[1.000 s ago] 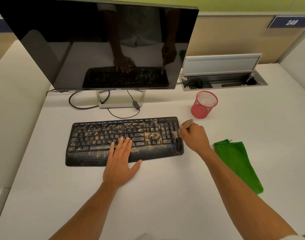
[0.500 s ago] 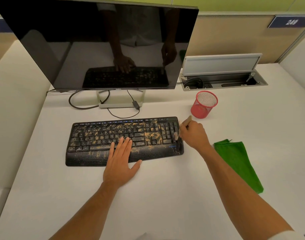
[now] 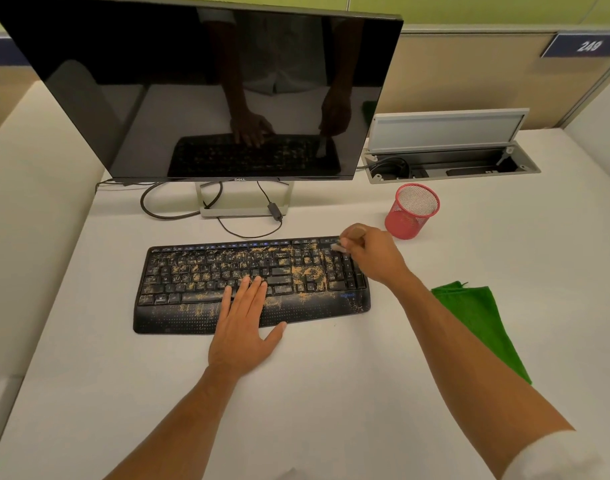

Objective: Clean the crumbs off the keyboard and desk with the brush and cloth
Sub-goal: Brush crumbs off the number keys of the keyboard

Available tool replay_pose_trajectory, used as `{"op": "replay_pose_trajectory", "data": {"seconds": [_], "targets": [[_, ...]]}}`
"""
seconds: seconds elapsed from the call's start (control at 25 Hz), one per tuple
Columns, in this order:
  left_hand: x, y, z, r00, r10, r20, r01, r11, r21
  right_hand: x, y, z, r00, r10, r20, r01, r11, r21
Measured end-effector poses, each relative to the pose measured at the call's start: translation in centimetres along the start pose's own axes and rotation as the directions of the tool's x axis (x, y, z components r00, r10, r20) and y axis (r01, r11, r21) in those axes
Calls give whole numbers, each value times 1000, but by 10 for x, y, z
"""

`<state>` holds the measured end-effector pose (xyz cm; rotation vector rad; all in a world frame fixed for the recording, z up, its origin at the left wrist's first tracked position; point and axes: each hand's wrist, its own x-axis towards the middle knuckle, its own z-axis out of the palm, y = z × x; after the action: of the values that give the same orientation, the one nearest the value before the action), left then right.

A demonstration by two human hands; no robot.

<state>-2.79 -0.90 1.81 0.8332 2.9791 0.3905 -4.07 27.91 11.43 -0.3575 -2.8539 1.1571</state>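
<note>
Worktop: a white rectangular worktop (image 3: 331,393) carries everything.
Monitor: a large black flat monitor (image 3: 206,88) on a silver stand sits at the back, its dark screen mirroring the hands and keys.
Cable box: a grey metal cable box (image 3: 448,164) with its lid raised lies recessed behind and right of the monitor.
Keyboard: a black wireless keyboard with wrist rest (image 3: 251,282) lies in front of the monitor stand, scattered with tan crumbs (image 3: 308,271), thickest in the middle and on the wrist rest.
Cloth: a green folded cloth (image 3: 476,323) lies flat on the worktop right of the keyboard, partly under the right forearm, untouched by either hand.
Left hand: the left hand (image 3: 243,327) lies flat, palm down, straight fingers (image 3: 253,289) on the lower key rows, thumb out by the keyboard's front edge.
Right hand: the right hand (image 3: 372,258) has its fingers curled round the brush above the number pad.
Pen pot: a red mesh pen pot (image 3: 412,211) stands just behind the right hand.
Brush: a small wooden-handled brush (image 3: 346,240) has its pale bristles at the keyboard's upper right corner; they are blurred.
</note>
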Motion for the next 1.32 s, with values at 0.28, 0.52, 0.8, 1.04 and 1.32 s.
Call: {"op": "replay_pose_trajectory", "data": {"seconds": [0.28, 0.52, 0.8, 1.04, 1.32], "targets": [[1, -1, 0, 1000, -6, 10, 6, 1000, 14, 12, -12, 16, 985, -44, 165, 50, 998, -36], [1, -1, 0, 1000, -5, 10, 5, 1000, 10, 13, 8, -9, 989, 52, 135, -28, 985, -168], [1, -1, 0, 1000, -4, 4, 4, 1000, 7, 18, 12, -26, 990, 140, 20, -125, 934, -333], [0, -1, 1, 1000, -10, 13, 10, 1000, 13, 26, -1, -6, 970, 185, -155, -197, 978, -68], [0, -1, 1, 1000, -6, 10, 6, 1000, 14, 18, -5, 7, 974, 219, -57, -223, 971, -80]]}}
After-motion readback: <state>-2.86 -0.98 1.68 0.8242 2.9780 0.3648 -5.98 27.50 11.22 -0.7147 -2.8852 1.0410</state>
